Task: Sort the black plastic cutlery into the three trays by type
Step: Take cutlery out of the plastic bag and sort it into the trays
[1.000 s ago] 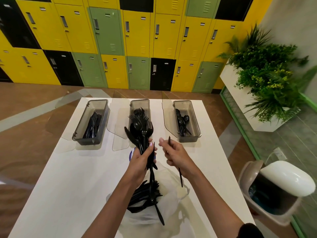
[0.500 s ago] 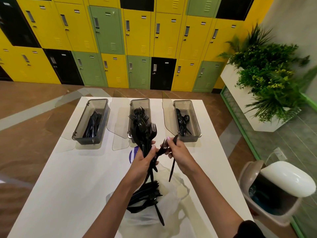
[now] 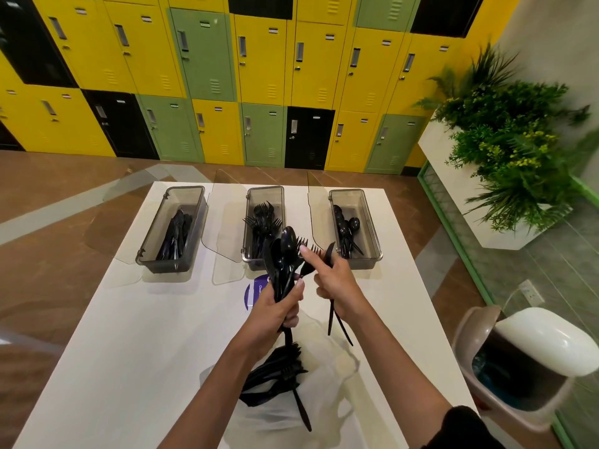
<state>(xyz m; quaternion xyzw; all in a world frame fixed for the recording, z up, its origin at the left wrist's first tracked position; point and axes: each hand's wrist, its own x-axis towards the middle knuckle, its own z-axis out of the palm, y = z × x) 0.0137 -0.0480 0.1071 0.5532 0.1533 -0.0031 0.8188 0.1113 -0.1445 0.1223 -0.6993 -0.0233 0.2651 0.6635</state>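
Nearest, on the white table [image 3: 113, 367]: a translucent plastic bag [image 3: 324, 393] with a loose pile [image 3: 275, 374] of black cutlery lying on it, one handle sticking out toward the viewer.

Above the bag, left hand [image 3: 275, 314] closed in a fist around a mixed bunch [image 3: 282, 260] held upright; spoon bowls and fork tines stand out at the top, handles hang below the fist.

Right hand [image 3: 334, 280] just beside it, closed on two pieces [image 3: 332, 319] whose handles hang down below the palm; a knife tip and fork tines show above the knuckles. Its index finger points toward the bunch, tip at or just short of the fork tines; contact cannot be told.

A round purple sticker [image 3: 254, 291] lies on the table behind the left hand, partly hidden.

Far side of the table, three grey trays in a row, well apart:
- left tray [image 3: 152, 254]: knives.
- middle tray [image 3: 280, 194]: forks, partly hidden by the bunch.
- right tray [image 3: 368, 218]: spoons.

Clear lids lean open beside the trays.

Off the table, right: a swing-lid bin [image 3: 534, 358]. Further right, a planter [image 3: 512, 150]. Furthest, lockers [image 3: 227, 76] in yellow, green and black.
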